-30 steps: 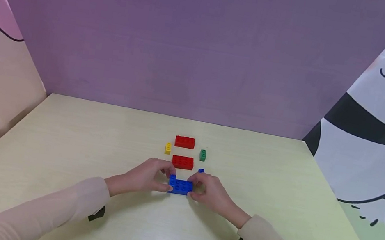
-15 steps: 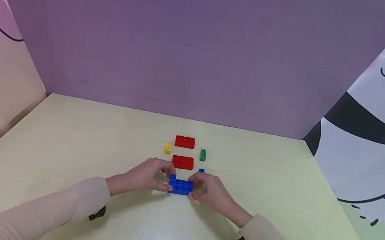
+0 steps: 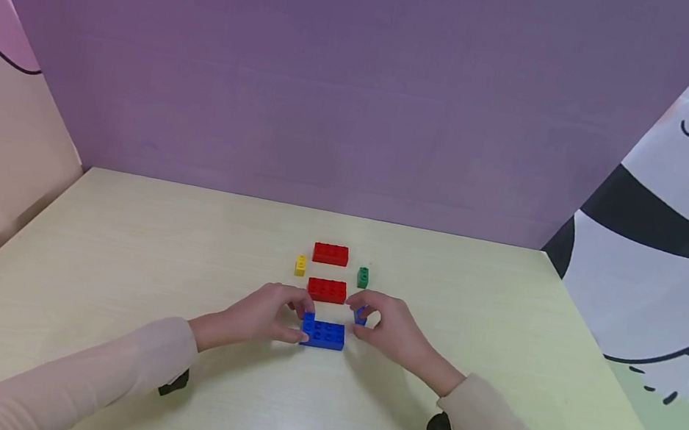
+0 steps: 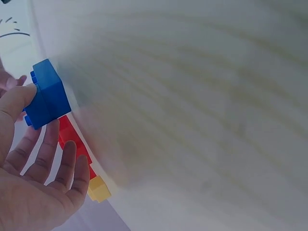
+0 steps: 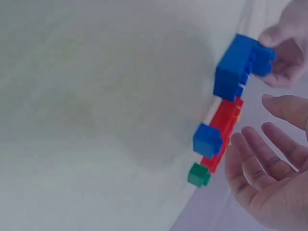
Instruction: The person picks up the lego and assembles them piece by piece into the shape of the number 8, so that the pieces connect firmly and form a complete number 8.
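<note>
1. Purple wall (image 3: 364,84) rises behind the surface's far edge.
2. Pale wood-grain surface (image 3: 76,264) carries the bricks, gathered around the middle of its width.
3. Panda picture (image 3: 673,294) covers the wall beyond the surface's right edge.
4. Beige sleeves (image 3: 87,370) reach in from the surface's near side.
5. Left hand (image 3: 263,314) pinches the left end of the blue brick stack, thumb toward the near edge, fingers toward the far edge.
6. Right hand (image 3: 390,330) is relaxed around the small blue brick; the right wrist view shows its thumb and fingertips apart.
7. Blue brick stack (image 3: 328,337) is the brickwork closest to the near edge: a small brick sits on a large brick's left end.
8. Two red eight-stud bricks (image 3: 326,291) lie parallel, farther toward the far edge.
9. Small blue brick (image 5: 206,140), green two-stud brick (image 3: 363,277) and yellow two-stud brick (image 3: 300,265): the first two lie toward the right edge from the reds, the yellow toward the left.
</note>
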{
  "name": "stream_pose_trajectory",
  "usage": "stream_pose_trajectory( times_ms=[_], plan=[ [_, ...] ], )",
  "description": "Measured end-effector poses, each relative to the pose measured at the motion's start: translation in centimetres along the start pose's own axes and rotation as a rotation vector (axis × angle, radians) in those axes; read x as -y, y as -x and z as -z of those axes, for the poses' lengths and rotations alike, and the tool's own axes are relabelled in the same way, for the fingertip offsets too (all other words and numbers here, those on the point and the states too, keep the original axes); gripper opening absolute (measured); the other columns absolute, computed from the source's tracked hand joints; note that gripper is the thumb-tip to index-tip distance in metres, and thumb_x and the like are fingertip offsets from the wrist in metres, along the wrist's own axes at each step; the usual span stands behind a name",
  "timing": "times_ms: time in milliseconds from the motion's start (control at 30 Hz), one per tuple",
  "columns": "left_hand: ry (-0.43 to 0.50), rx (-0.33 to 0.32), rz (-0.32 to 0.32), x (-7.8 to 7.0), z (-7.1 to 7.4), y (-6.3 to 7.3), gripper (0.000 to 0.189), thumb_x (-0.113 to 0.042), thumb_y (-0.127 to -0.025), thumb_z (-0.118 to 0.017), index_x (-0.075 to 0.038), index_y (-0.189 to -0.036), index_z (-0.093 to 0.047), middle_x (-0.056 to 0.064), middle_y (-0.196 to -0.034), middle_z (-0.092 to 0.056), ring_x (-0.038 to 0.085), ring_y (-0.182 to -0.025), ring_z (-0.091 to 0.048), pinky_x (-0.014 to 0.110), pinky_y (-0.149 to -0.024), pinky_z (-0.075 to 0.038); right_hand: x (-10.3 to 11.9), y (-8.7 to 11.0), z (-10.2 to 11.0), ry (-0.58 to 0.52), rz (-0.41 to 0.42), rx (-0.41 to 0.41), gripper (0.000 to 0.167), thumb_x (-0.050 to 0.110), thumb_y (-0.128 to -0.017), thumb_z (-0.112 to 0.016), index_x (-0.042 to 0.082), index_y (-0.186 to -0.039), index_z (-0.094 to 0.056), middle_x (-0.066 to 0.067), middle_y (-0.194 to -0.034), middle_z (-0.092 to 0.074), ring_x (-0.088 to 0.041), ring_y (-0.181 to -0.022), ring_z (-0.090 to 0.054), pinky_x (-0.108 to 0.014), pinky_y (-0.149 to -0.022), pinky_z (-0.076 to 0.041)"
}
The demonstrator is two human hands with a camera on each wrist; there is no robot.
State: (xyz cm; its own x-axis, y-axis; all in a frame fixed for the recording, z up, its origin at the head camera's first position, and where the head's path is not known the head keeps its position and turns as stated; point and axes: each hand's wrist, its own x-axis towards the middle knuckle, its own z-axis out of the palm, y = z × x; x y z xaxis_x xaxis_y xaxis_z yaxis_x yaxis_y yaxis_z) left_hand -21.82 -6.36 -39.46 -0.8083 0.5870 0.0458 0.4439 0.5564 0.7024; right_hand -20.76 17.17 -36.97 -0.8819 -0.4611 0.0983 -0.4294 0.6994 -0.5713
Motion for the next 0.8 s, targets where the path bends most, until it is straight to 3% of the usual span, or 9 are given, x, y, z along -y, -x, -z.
stream_pose_trajectory(
  times_ms=[100,500,800],
  plan=[
    [-0.002,0.001,-0.001,0.0,0.0,0.0,0.03,-0.023,-0.075,-0.075,-0.017,-0.1,-0.06,-0.006,-0.093,-0.061,0.013,-0.091,-0.055,0.03,-0.082,-0.048,0.0,-0.2,0.6,0.008,-0.007,-0.025,0.035,0.006,-0.077,-0.071,0.004,-0.11,-0.06,-0.012,-0.106,-0.064,-0.025,-0.092,-0.061,-0.026,-0.068,-0.053],
    [0.001,0.005,0.01,0.0,0.0,-0.1,0.031,-0.023,-0.075,-0.075,-0.017,-0.102,-0.06,-0.006,-0.093,-0.061,0.012,-0.091,-0.055,0.028,-0.081,-0.049,-1.5,-0.9,0.9,0.038,-0.018,-0.078,0.035,0.01,-0.079,-0.069,0.004,-0.113,-0.059,-0.011,-0.111,-0.063,-0.026,-0.098,-0.058,-0.036,-0.075,-0.052],
    [0.004,-0.001,0.003,0.2,-0.1,-0.1,0.031,-0.023,-0.075,-0.075,-0.017,-0.101,-0.06,-0.006,-0.092,-0.061,0.012,-0.091,-0.056,0.027,-0.08,-0.049,-2.6,-1.1,0.5,0.018,-0.047,-0.054,0.039,0.011,-0.079,-0.07,0.004,-0.115,-0.058,-0.011,-0.114,-0.062,-0.028,-0.103,-0.055,-0.044,-0.084,-0.049]
  ],
)
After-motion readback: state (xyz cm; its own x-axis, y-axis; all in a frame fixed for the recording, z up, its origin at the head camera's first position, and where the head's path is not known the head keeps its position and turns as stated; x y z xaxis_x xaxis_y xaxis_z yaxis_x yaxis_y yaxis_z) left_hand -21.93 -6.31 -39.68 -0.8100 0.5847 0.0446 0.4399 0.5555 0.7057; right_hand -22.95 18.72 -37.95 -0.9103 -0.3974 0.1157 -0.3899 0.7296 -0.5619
